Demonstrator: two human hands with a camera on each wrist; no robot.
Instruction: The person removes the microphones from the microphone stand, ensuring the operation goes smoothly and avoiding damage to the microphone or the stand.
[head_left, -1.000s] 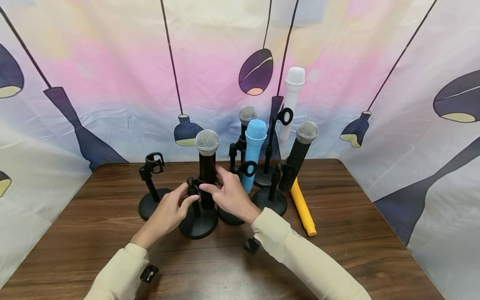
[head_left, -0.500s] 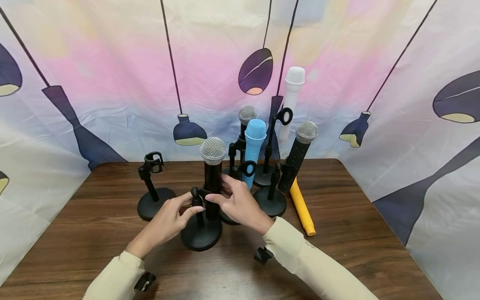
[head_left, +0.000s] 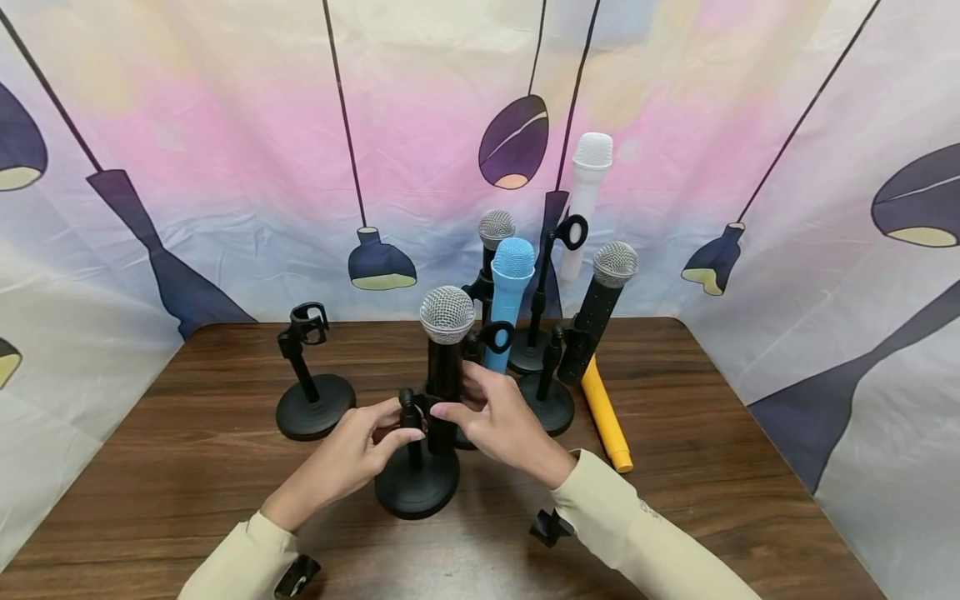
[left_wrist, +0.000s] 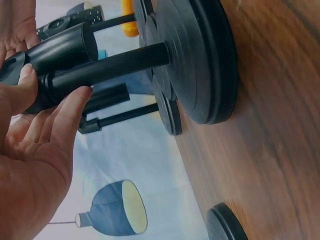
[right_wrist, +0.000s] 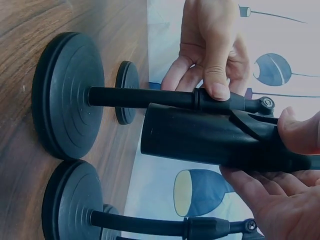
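A black microphone [head_left: 446,362] with a silver mesh head stands nearly upright in the clip of a black desk stand [head_left: 417,490]. My left hand [head_left: 347,454] pinches the stand's pole [right_wrist: 150,98] below the clip, thumb on one side and fingers on the other. Around the microphone's lower body at the clip, my right hand [head_left: 504,418] holds on with thumb and fingers. In the right wrist view the microphone's bottom end [right_wrist: 180,134] hangs alongside the pole, above the round base [right_wrist: 70,97].
An unoccupied clip stand [head_left: 313,404] is at the left. Behind my right hand cluster a blue microphone [head_left: 512,279], another silver-headed microphone [head_left: 497,227], a tilted black microphone [head_left: 596,321] and a white microphone [head_left: 585,196]. A yellow tube [head_left: 606,417] lies on the wooden table [head_left: 187,500].
Both hands have shifted the stand and its microphone rightward and closer to me, keeping the same hold. The other stands and microphones have stayed where they were.
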